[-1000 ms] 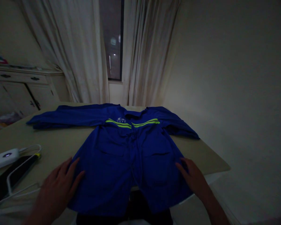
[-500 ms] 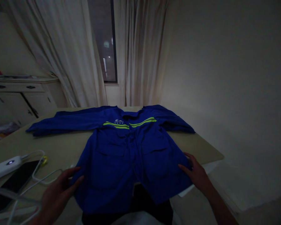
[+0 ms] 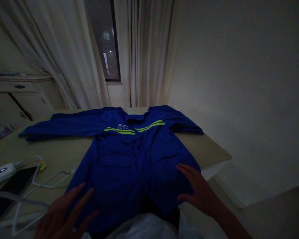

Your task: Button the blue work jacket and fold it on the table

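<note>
A blue work jacket [image 3: 117, 179] with yellow-green stripes across the chest lies spread on the table, front side up. Its collar points away from me and its lower hem hangs over the near edge. My left hand [image 3: 67, 212] is at the lower left side of the jacket, fingers spread and somewhat blurred. Over the lower right front panel is my right hand [image 3: 196, 189], thumb and fingers apart. Neither hand grips the cloth; whether the fingertips touch it I cannot tell.
On the left of the table [image 3: 57, 152] lie a black phone [image 3: 15, 186], a white power bank [image 3: 2, 172] with a lit display, and a white cable [image 3: 35, 179]. Curtains [image 3: 144, 53] and a window stand behind, a cabinet [image 3: 20, 96] at far left, and a wall on the right.
Both hands have let go of the jacket's lower side edges. My right hand has moved inward over the front panel, and the left hand's fingers have spread. The view has shifted slightly.
</note>
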A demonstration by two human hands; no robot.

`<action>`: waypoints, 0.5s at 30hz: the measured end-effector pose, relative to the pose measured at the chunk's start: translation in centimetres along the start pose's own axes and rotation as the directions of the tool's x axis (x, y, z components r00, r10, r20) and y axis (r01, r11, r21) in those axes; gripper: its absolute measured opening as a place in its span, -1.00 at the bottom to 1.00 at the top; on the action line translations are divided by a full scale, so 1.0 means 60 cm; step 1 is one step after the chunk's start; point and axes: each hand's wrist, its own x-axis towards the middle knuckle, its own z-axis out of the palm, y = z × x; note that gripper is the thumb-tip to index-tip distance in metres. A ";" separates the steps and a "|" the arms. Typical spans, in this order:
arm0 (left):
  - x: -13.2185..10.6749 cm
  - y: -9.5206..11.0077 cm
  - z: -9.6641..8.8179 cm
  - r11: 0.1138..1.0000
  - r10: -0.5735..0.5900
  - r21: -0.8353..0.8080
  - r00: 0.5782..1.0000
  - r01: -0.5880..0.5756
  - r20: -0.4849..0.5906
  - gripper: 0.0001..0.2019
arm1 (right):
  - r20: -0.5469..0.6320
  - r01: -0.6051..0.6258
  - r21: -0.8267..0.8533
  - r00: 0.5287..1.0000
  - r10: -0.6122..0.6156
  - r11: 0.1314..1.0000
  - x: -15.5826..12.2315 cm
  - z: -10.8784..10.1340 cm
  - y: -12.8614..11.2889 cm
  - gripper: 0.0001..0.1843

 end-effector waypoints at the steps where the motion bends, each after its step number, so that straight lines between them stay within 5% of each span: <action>1: 0.011 0.026 0.005 0.988 0.142 0.057 0.989 -0.144 0.051 -0.41 | 0.093 0.063 0.016 0.994 -0.064 0.998 0.006 0.008 -0.025 0.12; 3: 0.044 0.080 0.028 0.916 0.351 0.136 0.917 -0.379 0.192 -0.27 | 0.192 0.137 0.034 0.971 -0.141 0.990 0.033 0.026 -0.074 0.17; 5: 0.085 0.123 0.066 0.892 0.371 0.163 0.889 -0.422 0.268 -0.23 | 0.195 0.154 0.028 0.968 -0.157 0.988 0.075 0.045 -0.108 0.07; 11: 0.240 0.160 0.194 0.982 0.065 0.129 0.893 -0.136 0.445 -0.32 | 0.223 0.076 -0.064 0.973 -0.060 0.995 0.251 0.114 -0.107 -0.19; 15: 0.352 0.167 0.238 0.983 -0.139 0.171 0.871 0.064 0.471 -0.24 | 0.195 -0.021 -0.134 0.980 0.047 0.991 0.371 0.139 -0.088 -0.25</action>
